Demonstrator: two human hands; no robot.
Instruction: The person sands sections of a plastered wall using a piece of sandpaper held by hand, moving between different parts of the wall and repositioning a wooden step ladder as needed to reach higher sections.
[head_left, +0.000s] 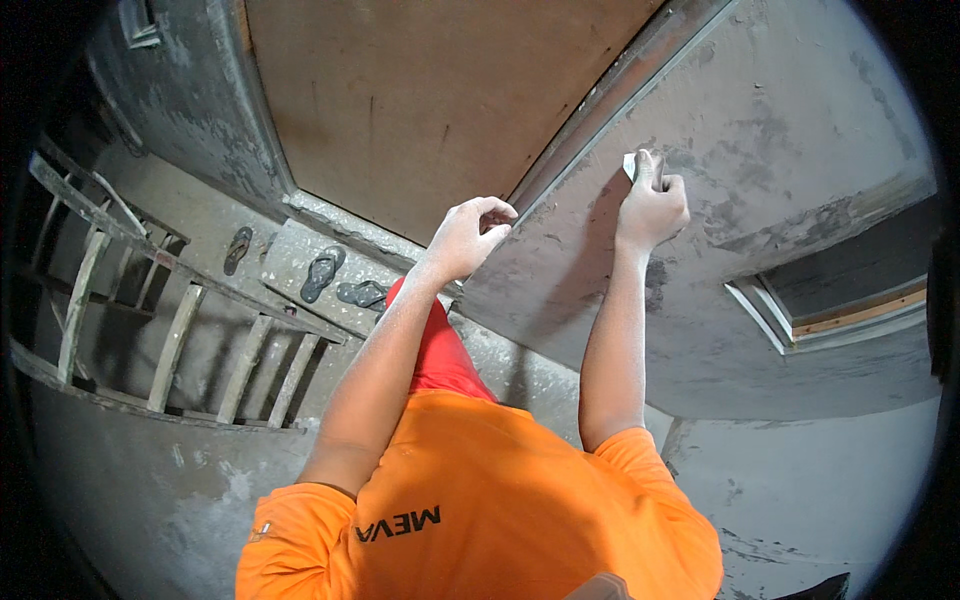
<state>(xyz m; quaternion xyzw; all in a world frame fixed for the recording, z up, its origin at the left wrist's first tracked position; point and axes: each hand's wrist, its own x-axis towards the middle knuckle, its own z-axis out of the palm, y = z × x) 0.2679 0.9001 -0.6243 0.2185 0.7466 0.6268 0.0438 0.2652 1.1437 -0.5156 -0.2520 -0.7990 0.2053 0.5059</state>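
My right hand (652, 205) is raised against the grey plastered wall (560, 240), its fingers closed on a small flat whitish piece (629, 166). Only the pale edge of that piece shows beside the thumb, so its kind is unclear. Farther left, my left hand (475, 238) hangs in front of the door frame's edge with curved fingers and a gap between them and the thumb. Nothing is visible in it. White dust coats both hands and forearms. Darker rough patches mark the wall around my right hand.
A brown door panel (430, 90) fills its frame ahead. On the left lies a wooden ladder (175, 345). Dark flip-flops (322, 273) rest on the speckled step by the threshold. At the right, a framed recess (850, 275) opens in the wall.
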